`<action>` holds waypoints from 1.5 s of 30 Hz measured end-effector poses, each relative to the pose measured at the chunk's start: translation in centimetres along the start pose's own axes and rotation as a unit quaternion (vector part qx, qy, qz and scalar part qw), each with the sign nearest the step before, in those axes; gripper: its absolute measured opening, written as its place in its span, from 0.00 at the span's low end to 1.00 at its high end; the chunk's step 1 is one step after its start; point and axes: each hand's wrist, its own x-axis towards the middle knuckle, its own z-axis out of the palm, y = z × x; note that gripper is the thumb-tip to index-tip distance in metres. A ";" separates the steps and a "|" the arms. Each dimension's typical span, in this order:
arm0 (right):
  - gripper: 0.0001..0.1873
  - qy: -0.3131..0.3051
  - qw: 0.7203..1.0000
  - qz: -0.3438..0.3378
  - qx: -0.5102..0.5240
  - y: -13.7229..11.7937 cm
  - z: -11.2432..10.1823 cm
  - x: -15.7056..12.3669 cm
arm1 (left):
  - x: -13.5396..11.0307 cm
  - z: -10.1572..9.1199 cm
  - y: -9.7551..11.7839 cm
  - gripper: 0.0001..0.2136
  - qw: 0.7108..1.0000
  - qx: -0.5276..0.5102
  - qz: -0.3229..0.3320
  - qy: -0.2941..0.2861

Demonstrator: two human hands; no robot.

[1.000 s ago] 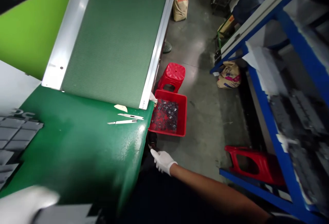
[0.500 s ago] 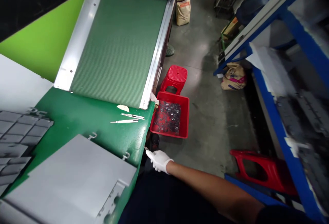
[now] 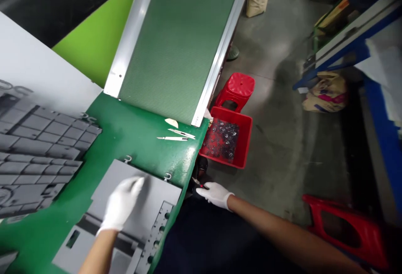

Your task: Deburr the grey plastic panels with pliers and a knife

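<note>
My left hand, in a white glove, is over the grey plastic panel on the green tabletop. Its fingers are curled together and slightly blurred; whether they hold anything is hidden. My gloved right hand is beyond the table's front edge, closed around a small tool with a metal tip and a bit of red at the handle. Two small hooks stick out from the panel's far edge. Farther back on the tabletop lie two slim white-handled craft knives and a pale flat piece.
Several grey ribbed panels are stacked at the left. A conveyor with a green belt adjoins the table. On the floor are a red bin holding small dark scraps, a red stool and another red stool.
My left hand has come into view above the grey panel. The view has shifted left, so more stacked panels show. The tool in my right hand is more visible.
</note>
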 end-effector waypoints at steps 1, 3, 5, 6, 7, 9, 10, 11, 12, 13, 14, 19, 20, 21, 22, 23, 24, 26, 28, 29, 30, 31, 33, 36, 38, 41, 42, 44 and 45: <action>0.25 -0.003 0.999 -0.021 -0.035 -0.2 -0.1 -0.1 | 1.3 0.6 0.9 0.23 0.999 -0.014 0.037 0.025; 0.27 -0.013 0.995 -0.046 -0.087 -0.8 -0.4 -0.4 | 4.7 1.7 2.7 0.26 0.991 0.000 0.126 -0.034; 0.30 -0.026 0.991 -0.054 -0.117 -1.4 -0.6 -0.5 | 8.2 2.6 3.8 0.30 0.978 0.052 0.129 -0.154; 0.30 -0.031 0.990 -0.059 -0.128 -1.7 -0.7 -0.4 | 9.6 2.9 4.0 0.32 0.970 0.065 0.110 -0.206; 0.31 -0.035 0.988 -0.064 -0.136 -2.0 -0.8 -0.4 | 10.7 3.2 4.0 0.33 0.963 0.063 0.090 -0.246; 0.31 -0.035 0.986 -0.071 -0.147 -2.6 -0.8 0.0 | 11.9 3.6 3.7 0.33 0.956 0.030 0.065 -0.285; 0.32 -0.033 0.985 -0.072 -0.150 -2.9 -0.8 0.2 | 12.2 3.8 3.5 0.33 0.956 0.020 0.055 -0.287; 0.32 -0.032 0.985 -0.071 -0.153 -3.2 -0.8 0.5 | 12.4 3.9 3.4 0.32 0.958 0.021 0.043 -0.283; 0.33 -0.031 0.985 -0.070 -0.154 -3.5 -0.8 0.9 | 12.4 4.1 3.5 0.32 0.960 0.032 0.028 -0.275; 0.33 -0.033 0.985 -0.069 -0.156 -3.8 -0.7 1.3 | 12.4 4.3 3.5 0.31 0.963 0.049 0.013 -0.266; 0.34 -0.038 0.984 -0.067 -0.160 -4.2 -0.5 1.7 | 12.3 4.4 3.7 0.31 0.964 0.062 0.002 -0.259; 0.42 -0.072 0.974 -0.074 -0.201 -5.9 0.7 3.9 | 12.3 5.0 4.1 0.28 0.968 0.057 0.000 -0.245; 0.43 -0.078 0.972 -0.077 -0.210 -6.2 1.0 4.3 | 12.3 5.0 4.1 0.27 0.968 0.054 -0.002 -0.246; 0.44 -0.084 0.969 -0.081 -0.219 -6.4 1.2 4.6 | 12.3 5.0 4.1 0.27 0.968 0.051 -0.006 -0.247; 0.44 -0.090 0.966 -0.086 -0.226 -6.6 1.3 4.8 | 12.3 4.9 4.2 0.26 0.968 0.050 -0.008 -0.247; 0.45 -0.095 0.964 -0.091 -0.230 -6.7 1.5 5.0 | 12.3 4.9 4.2 0.26 0.968 0.047 -0.008 -0.247; 0.44 -0.101 0.963 -0.095 -0.233 -6.9 1.6 5.2 | 12.2 4.8 4.2 0.26 0.968 0.044 -0.007 -0.246; 0.44 -0.109 0.961 -0.098 -0.233 -7.1 1.6 5.5 | 12.0 4.5 4.3 0.26 0.970 0.035 -0.002 -0.242; 0.43 -0.111 0.961 -0.100 -0.232 -7.2 1.6 5.6 | 11.8 4.2 4.2 0.26 0.971 0.020 0.005 -0.240; 0.42 -0.112 0.961 -0.102 -0.233 -7.3 1.5 5.7 | 11.7 4.1 4.2 0.25 0.971 0.011 0.010 -0.239; 0.41 -0.111 0.960 -0.104 -0.235 -7.4 1.5 5.7 | 11.6 4.0 4.1 0.25 0.971 0.004 0.014 -0.238; 0.41 -0.111 0.959 -0.106 -0.237 -7.5 1.4 5.7 | 11.5 3.9 4.0 0.25 0.971 -0.002 0.019 -0.238; 0.40 -0.110 0.958 -0.110 -0.242 -7.7 1.2 5.7 | 11.4 3.9 3.8 0.25 0.971 -0.005 0.025 -0.237; 0.38 -0.104 0.954 -0.114 -0.256 -8.1 1.0 5.6 | 11.4 3.9 3.6 0.25 0.972 -0.003 0.030 -0.235; 0.38 -0.099 0.951 -0.112 -0.270 -8.4 1.0 5.5 | 11.4 3.9 3.5 0.24 0.972 -0.010 0.031 -0.235; 0.38 -0.090 0.947 -0.112 -0.288 -8.6 1.2 5.5 | 11.3 3.8 3.5 0.24 0.971 -0.025 0.030 -0.234; 0.38 -0.087 0.946 -0.113 -0.291 -8.6 1.3 5.5 | 11.2 3.8 3.5 0.24 0.971 -0.028 0.029 -0.234; 0.38 -0.083 0.945 -0.114 -0.294 -8.5 1.5 5.5 | 11.2 3.7 3.5 0.23 0.972 -0.028 0.028 -0.233; 0.38 -0.082 0.946 -0.113 -0.293 -8.5 1.6 5.5 | 11.1 3.7 3.5 0.23 0.972 -0.027 0.029 -0.233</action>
